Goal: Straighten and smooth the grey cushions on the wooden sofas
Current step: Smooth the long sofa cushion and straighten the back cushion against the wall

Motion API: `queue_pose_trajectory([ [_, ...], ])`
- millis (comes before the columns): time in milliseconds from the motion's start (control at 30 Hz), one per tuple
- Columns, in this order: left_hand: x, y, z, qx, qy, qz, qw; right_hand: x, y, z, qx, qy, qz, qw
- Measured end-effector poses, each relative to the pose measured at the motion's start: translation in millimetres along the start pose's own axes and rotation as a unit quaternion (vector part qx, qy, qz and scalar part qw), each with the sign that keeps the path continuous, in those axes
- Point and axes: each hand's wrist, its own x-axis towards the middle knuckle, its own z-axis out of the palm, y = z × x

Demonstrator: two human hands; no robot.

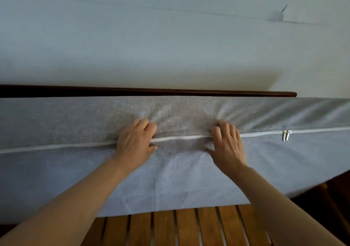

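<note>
Slats [189, 226] bare at bottom, both hands, left [135, 143] and right [228, 147], pinching grey cushion [75, 170] cover along zip [180, 137]; uneven tugging could bunch fabric.

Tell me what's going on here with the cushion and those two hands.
A person is handling a grey cushion stood up against the dark wooden back rail of a sofa. The left hand and the right hand both have curled fingers on the fabric along the white zipper, bunching it between them. The zipper pull hangs off to the right. The wooden seat slats below are bare, and the fabric near the hands is wrinkled.
</note>
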Motion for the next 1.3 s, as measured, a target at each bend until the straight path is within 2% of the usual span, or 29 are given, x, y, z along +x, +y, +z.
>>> queue_pose_trajectory([
  [100,-17,23,10,0.053,0.015,-0.019,0.998,-13,0,6,0.005,-0.009,0.002,1.0],
  [167,-32,36,17,0.079,-0.007,0.011,0.997,-22,-2,9,0.005,-0.007,0.003,1.0],
  [233,-52,49,24,0.114,-0.051,0.075,0.989,-33,-3,13,0.013,0.002,0.003,1.0],
  [300,-69,60,34,0.157,-0.113,0.163,0.968,-51,-4,19,0.031,0.014,0.024,0.999],
  [433,-86,65,50,0.216,-0.241,0.17,0.931,-91,-12,40,0.084,-0.008,0.109,0.99],
  [533,-89,63,73,0.248,-0.348,0.228,0.875,-112,-23,63,0.105,-0.052,0.144,0.983],
  [600,-87,64,90,0.27,-0.377,0.253,0.849,-123,-34,78,0.128,-0.069,0.175,0.974],
  [700,-95,59,124,0.291,-0.405,0.31,0.809,-145,-60,110,0.186,-0.121,0.246,0.943],
  [767,-106,51,152,0.314,-0.423,0.357,0.771,-159,-81,140,0.223,-0.159,0.292,0.916],
  [900,-133,26,206,0.356,-0.441,0.431,0.702,-184,-122,206,0.282,-0.186,0.367,0.867],
  [967,-145,15,228,0.369,-0.442,0.45,0.682,-199,-138,232,0.307,-0.205,0.4,0.839],
  [1033,-160,5,253,0.381,-0.433,0.466,0.671,-212,-152,258,0.329,-0.226,0.413,0.818],
  [1133,-187,-7,295,0.39,-0.434,0.485,0.652,-225,-162,301,0.356,-0.223,0.409,0.81],
  [1200,-207,-14,321,0.411,-0.429,0.505,0.626,-228,-166,330,0.387,-0.215,0.406,0.8],
  [1300,-227,-26,362,0.456,-0.411,0.548,0.568,-231,-166,373,0.45,-0.218,0.421,0.757],
])
